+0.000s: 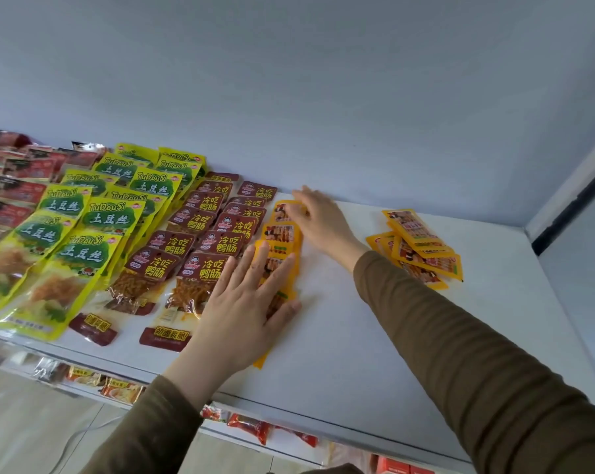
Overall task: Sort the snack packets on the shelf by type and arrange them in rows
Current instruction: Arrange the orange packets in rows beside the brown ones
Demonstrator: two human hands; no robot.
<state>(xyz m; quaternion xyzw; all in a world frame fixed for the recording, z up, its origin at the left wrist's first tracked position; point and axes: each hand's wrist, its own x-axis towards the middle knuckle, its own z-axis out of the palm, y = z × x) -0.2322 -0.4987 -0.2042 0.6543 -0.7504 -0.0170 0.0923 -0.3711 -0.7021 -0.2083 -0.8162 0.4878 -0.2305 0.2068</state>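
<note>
Left hand (251, 295) lies flat, fingers spread, pressing a row of orange packets (278, 248) on the white shelf (357, 336). Right hand (318, 217) reaches to the row's far end, fingertips pinching the rearmost packet. Maroon packets (200, 241) lie just left; a loose orange pile (419, 248) sits right.

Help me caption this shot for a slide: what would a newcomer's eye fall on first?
The two hands on the white shelf: the left hand lies flat on the near end of an orange packet row, while the right hand touches the packet at its far end. To the left run rows of dark red packets and yellow-green packets; a loose orange pile lies to the right.
</note>
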